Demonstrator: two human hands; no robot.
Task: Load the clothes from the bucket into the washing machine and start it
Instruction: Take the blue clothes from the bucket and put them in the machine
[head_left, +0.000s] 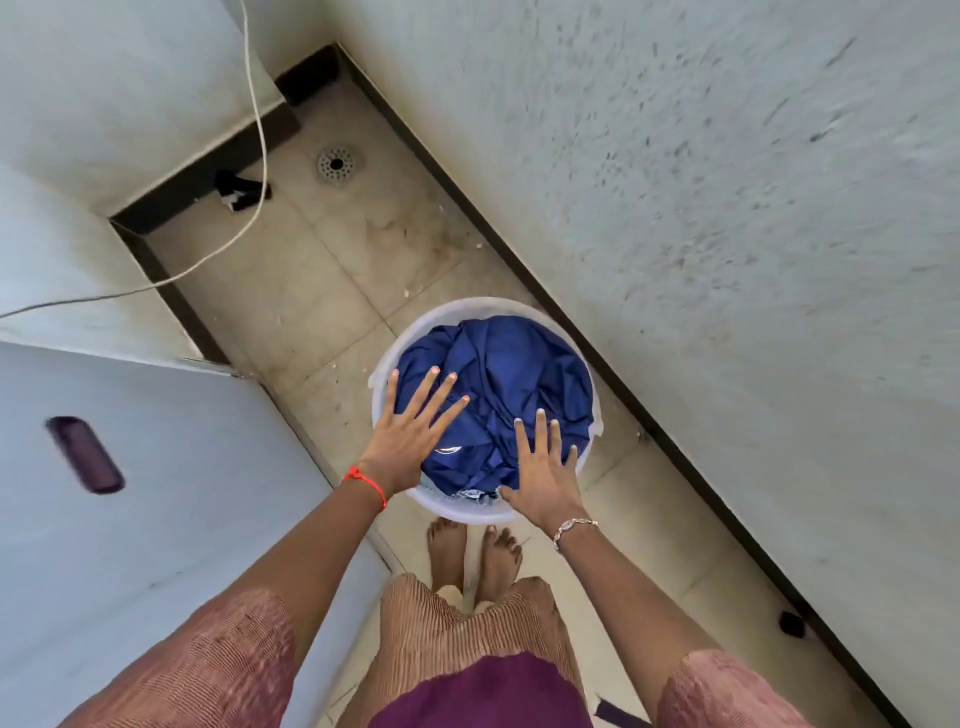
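Observation:
A white plastic bucket (470, 307) stands on the tiled floor right in front of my bare feet. It is full of crumpled dark blue clothes (511, 374), with a bit of pale denim showing at the near rim. My left hand (415, 436) is spread flat, fingers straight, over the left side of the bucket and the blue cloth. My right hand (543, 470) is spread the same way over the near right side. Neither hand grips anything. The white washing machine (171, 519) stands at my left, with a dark purple handle (85, 454) on its lid.
A rough white wall (727, 234) runs along the right, with a dark skirting at its foot. A white cable (254, 156) hangs down the far left wall to the machine. A floor drain (336, 164) and a small black object (240, 191) lie in the far corner.

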